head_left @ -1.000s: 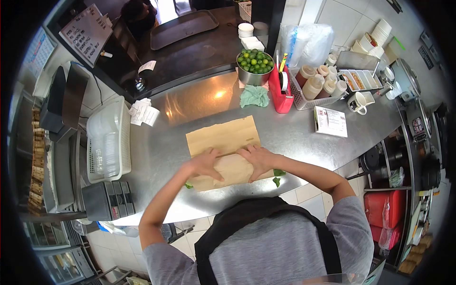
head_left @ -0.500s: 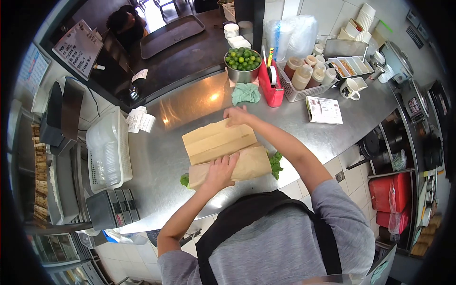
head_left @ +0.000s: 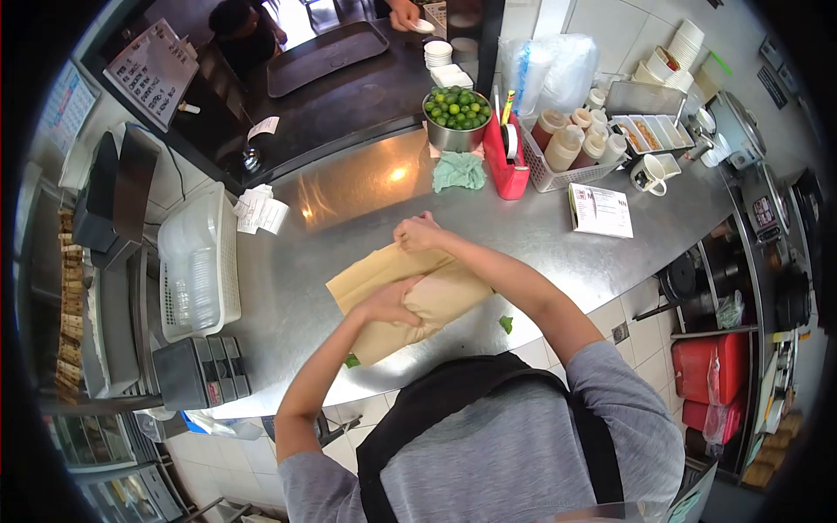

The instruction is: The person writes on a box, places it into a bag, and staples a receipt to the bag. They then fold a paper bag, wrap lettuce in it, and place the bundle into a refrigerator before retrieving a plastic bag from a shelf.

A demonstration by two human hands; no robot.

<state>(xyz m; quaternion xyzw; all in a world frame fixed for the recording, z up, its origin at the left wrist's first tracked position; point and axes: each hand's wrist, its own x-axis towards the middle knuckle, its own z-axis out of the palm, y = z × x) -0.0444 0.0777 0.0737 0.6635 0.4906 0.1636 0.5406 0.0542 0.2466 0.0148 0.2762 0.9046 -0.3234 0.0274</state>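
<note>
Brown paper (head_left: 357,277) is wrapped around a bundle on the steel counter (head_left: 288,314), lying at a slant. My left hand (head_left: 392,305) presses on the rolled part, its fingers bent over the paper. My right hand (head_left: 418,235) is closed on the paper's upper edge, with the fingers pinched together. A bit of green leaf (head_left: 351,359) shows at the bundle's lower left end. A loose green leaf piece (head_left: 506,324) lies on the counter right of the bundle. What is inside the paper is hidden.
Beyond the hands are a green cloth (head_left: 459,172), a pot of limes (head_left: 457,113), a red tape dispenser (head_left: 506,157) and a basket of bottles (head_left: 575,144). A container basket (head_left: 228,270) stands left. Another person's hand (head_left: 404,13) is at the top.
The bundle has turned to a slant, its right end raised, and the right-end leaves have left view except a loose piece. My right hand moved slightly left and down. Another person's hand has appeared at the top.
</note>
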